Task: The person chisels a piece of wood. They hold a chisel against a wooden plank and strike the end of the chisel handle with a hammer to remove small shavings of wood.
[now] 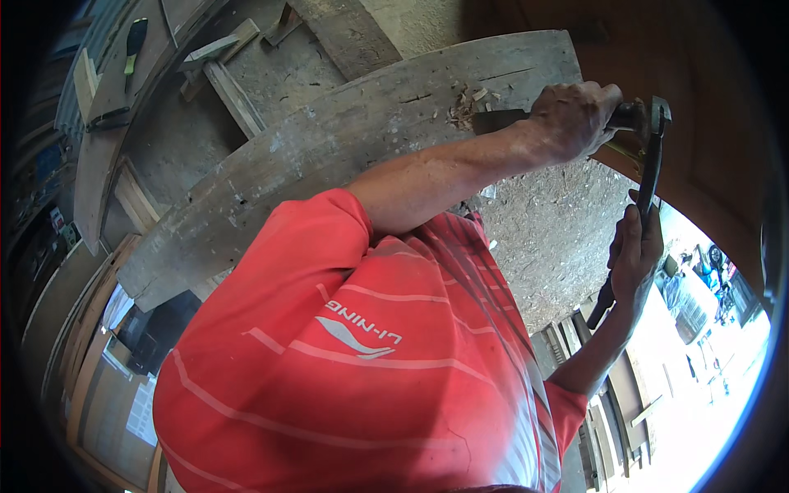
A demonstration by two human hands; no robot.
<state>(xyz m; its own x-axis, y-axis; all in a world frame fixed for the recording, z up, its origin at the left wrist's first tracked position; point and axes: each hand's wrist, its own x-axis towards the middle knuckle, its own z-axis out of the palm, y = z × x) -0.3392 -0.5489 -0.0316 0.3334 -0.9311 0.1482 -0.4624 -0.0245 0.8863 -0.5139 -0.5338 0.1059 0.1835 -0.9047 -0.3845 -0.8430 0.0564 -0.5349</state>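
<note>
My left hand (575,115) is closed round a chisel (496,122), its flat dark blade pointing left over the worn wooden bench top (329,127). Wood shavings (467,107) lie beside the blade. In my right hand (639,246) is a hammer (650,168) with a dark handle, gripped partway along its length. The hammer's head is up beside the left fist, in line with the chisel's butt end. Whether the two touch I cannot tell. My left arm reaches across in front of my red shirt.
A large brown wooden panel (699,115) stands at the right, close to the hammer. Left of the bench lie offcuts (234,99) and a board (111,156) bearing a tool with a black and yellow handle (133,49). Chips litter the floor (546,246); timber strips (612,411) lie lower right.
</note>
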